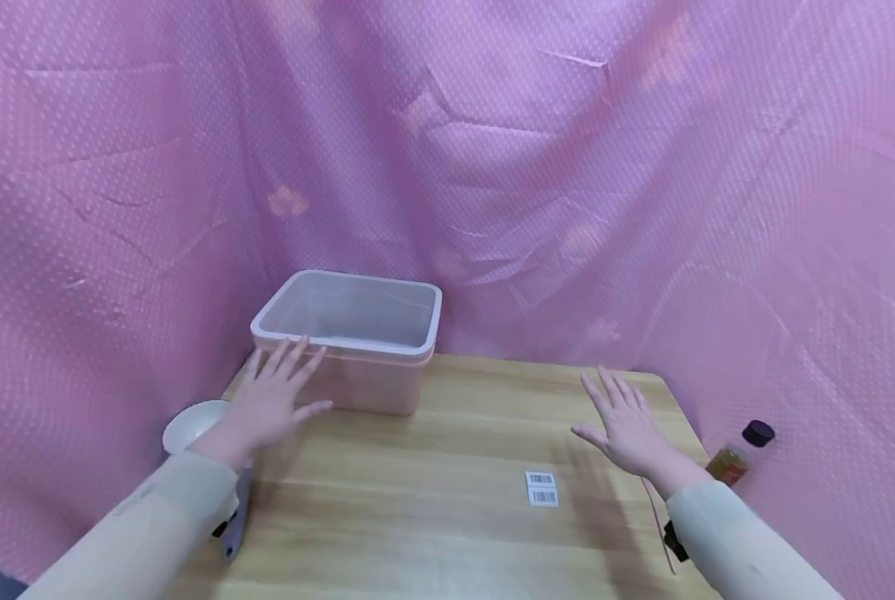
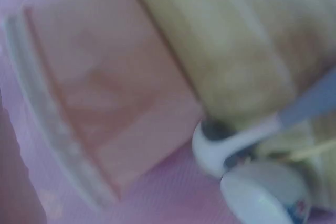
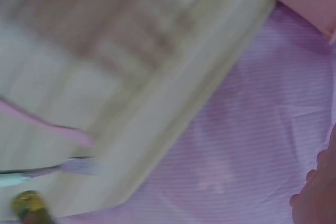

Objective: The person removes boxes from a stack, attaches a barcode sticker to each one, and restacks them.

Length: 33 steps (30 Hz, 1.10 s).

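Left hand (image 1: 271,400), fingers spread and holding nothing, hovers at the near left corner of the tub (image 1: 357,337), whose long axis runs left-right at the table's (image 1: 432,517) far left. Right hand (image 1: 627,429) hangs open, well right.

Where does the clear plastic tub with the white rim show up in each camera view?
Head view: the clear plastic tub with the white rim stands at the far left of the wooden table, just beyond the left hand.
Left wrist view: it fills the left half, blurred, rim toward the left.
Right wrist view: not in it.
Shared landmark: the wooden table, seen in all three views.
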### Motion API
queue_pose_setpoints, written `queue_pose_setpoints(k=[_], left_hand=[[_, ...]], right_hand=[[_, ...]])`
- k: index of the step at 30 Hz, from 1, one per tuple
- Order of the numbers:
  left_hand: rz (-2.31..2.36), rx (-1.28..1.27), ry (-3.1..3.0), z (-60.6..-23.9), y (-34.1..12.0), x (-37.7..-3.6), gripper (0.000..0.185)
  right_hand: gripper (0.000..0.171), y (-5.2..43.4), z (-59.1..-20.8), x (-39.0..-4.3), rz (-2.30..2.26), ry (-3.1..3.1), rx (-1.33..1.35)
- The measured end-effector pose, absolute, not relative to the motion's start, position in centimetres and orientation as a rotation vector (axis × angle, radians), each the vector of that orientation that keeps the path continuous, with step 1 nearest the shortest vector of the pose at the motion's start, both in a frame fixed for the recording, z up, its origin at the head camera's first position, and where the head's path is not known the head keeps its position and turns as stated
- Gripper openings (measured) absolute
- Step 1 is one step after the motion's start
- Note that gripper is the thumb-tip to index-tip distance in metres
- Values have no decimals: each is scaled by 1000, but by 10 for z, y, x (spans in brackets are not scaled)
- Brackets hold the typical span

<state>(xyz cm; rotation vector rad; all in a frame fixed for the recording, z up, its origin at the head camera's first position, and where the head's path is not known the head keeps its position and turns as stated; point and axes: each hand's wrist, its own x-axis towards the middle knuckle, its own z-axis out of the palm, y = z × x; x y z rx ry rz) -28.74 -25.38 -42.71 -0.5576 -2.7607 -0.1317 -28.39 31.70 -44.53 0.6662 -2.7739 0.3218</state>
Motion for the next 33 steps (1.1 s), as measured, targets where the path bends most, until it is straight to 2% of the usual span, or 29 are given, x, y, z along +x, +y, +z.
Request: queue_pose_setpoints(k=[5,10,13,16,19,23,27,33], left_hand=[[-146,-435,-2777,-398,-283,-317,84],[-327,-258,-2903,-370,-313,-351,92],[-487,-128,-2991,-358,-329,-365,98],[-668,-10,-3050,-351,-341,-374,94],[-838,86,-3073,-353,-347,-380,80],[-1076,172,-3012,-367,-352,-385,64],[-1252,204,-2864,-380,-350,-395,54],[-1304,232,-2742,-392,-348,-412,45]], right_hand=[[86,286,-423,-320,326,-2786,665],[84,243,-399,-359,367,-2828,622],[82,212,-388,-377,475,-2876,575],[79,180,-381,-391,666,-2926,477],[70,147,-378,-401,951,-2911,376],[48,103,-381,-407,1394,-2841,266],[44,69,-393,-414,1677,-2798,158],[38,42,-408,-422,1730,-2676,-43]])
